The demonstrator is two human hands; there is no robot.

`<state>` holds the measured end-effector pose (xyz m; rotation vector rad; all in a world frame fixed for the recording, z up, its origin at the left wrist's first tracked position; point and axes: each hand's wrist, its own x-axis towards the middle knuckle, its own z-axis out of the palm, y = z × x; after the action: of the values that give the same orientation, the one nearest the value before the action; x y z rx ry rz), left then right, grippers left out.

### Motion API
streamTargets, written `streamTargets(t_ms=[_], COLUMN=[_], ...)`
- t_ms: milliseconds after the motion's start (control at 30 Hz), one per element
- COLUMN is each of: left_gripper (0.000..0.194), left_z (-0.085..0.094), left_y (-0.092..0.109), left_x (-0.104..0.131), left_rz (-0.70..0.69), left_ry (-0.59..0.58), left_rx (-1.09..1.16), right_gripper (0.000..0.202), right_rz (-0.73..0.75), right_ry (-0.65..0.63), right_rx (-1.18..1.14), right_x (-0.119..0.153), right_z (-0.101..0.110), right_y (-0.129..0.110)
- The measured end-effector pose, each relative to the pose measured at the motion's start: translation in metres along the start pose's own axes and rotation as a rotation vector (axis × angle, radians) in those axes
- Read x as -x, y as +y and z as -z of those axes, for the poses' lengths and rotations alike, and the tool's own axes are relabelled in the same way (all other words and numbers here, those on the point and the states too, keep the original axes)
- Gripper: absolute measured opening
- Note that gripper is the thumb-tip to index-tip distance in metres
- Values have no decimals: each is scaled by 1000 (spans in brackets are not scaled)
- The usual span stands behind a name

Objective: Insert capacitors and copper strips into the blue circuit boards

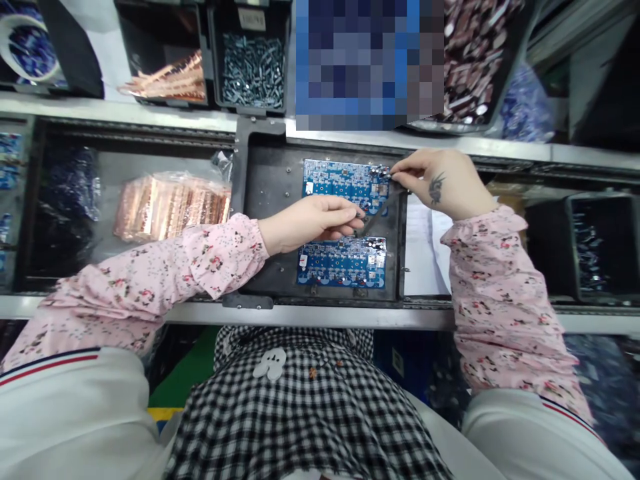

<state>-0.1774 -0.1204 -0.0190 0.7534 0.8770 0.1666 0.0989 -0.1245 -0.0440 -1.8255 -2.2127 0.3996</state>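
Head view: the right hand (443, 187) pinches its fingertips together on a small part at the top right corner of the upper blue printed circuit board (345, 183), which lies in the dark metal fixture tray (270, 200). The left hand (313, 223) is closed on a thin dark tool-like piece, hard to make out. The board looks light, stiff and fragile; best held by its edges. A second blue board (343, 261) lies below, its top edge hidden by the left hand.
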Motion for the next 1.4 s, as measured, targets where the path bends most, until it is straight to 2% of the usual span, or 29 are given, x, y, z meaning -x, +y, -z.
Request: streamTargets(t_ms=[167, 300, 367, 467, 600, 700, 733, 767, 800, 833, 867, 900, 967, 1033, 1067, 1133, 1200, 1300, 1400], left_gripper=[16, 22, 27, 29, 30, 29, 26, 23, 20, 17, 18, 16, 17, 25, 25, 20, 24, 34, 45], left_z=[-1, -2, -1, 1, -2, 4, 12, 25, 44, 67, 95, 124, 179, 220, 233, 242, 237, 216, 190], left_y=[1, 1, 2, 1, -6, -4, 2, 11, 23, 38, 54, 71, 99, 117, 122, 127, 127, 125, 122], left_x=[4, 3, 2, 0, 0, 3, 4, 5, 5, 5, 6, 8, 15, 24, 28, 34, 40, 49, 60], left_rz=[-17, -20, -29, -50, -156, -343, -433, -524, -598, -658, -650, -590, -482, -362, -310, -234, -198, -185, -188], left_ry=[-3, 2, 19, 11, -63, -107, -69, 39, 219, 457, 745, 894, 1022, 1012, 985, 923, 877, 880, 985], left_rx=[9, 18, 13, 3, -96, -429, -606, -804, -993, -1146, -1277, -1306, -1346, -1417, -1459, -1547, -1619, -1734, -1880], right_gripper=[17, 12, 16, 34, 11, 7, 7, 7, 8, 8, 9, 10, 10, 11, 10, 9, 8, 9, 13], right_rz=[63, 44, 17, 20, 170, 198, 188, 175, 152, 137, 124, 118, 123, 120, 113, 82, 52, 50, 55], right_ry=[-30, 16, 90, 226, 271, 324, 338, 348, 366, 385, 390, 384, 345, 310, 301, 280, 245, 165, 71], right_rx=[52, 104, 81, -70, -232, -227, -215, -200, -183, -164, -142, -118, -83, -74, -80, -105, -133, -144, -129], right_x=[-4, 0, 9, 29, 48, 55, 59, 63, 69, 76, 84, 91, 106, 117, 121, 127, 129, 127, 122], right_z=[1, -1, 1, 3, 0, -1, 0, 2, 4, 6, 7, 7, 4, -1, -4, -10, -13, -15, -15], right_y=[0, -7, -22, -60, -110, -122, -120, -116, -111, -105, -99, -93, -83, -78, -77, -76, -73, -67, -60])
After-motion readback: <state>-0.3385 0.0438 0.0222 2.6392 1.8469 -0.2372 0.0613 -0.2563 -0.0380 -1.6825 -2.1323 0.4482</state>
